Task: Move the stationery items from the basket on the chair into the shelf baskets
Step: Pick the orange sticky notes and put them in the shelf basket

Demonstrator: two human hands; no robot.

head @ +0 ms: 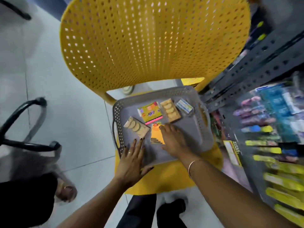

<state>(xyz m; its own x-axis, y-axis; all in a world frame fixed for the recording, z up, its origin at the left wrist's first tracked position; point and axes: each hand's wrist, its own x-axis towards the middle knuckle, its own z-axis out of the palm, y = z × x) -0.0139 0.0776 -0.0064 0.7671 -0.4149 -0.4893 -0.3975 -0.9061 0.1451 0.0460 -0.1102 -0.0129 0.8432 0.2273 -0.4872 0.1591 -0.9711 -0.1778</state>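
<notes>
Nearest: left hand (pixel 132 159) lies flat w/ fingers spread over the near-left rim of the grey basket (pixel 201 129), fingertips reaching inside; it grips nothing, looks like it's steadying the basket. Right hand (pixel 172 137) is inside the basket, palm down, fingers loosely spread on the orange pack (pixel 157 134); touching it, but can't tell if it's actually pinched yet. The basket sits on the seat of the yellow chair (pixel 148 46).

Step in hand, as I read it: picking the next item out of the basket. Next move calls for closing thumb + fingers round the orange pack's edge, lifting clear of the wall, then swinging right to the shelf (pixel 263 60).

Further in, items left: a blister card w/ round pieces (pixel 136 127) just left of the orange pack, a yellow pad pack (pixel 150 113) behind it, a second blister card (pixel 171 111) beside that, and a small white-blue box (pixel 184 106) near the far-right corner. So approx 5 items to go.

Shelf contents at right are blurred; can't tell which shelf basket suits.
</notes>
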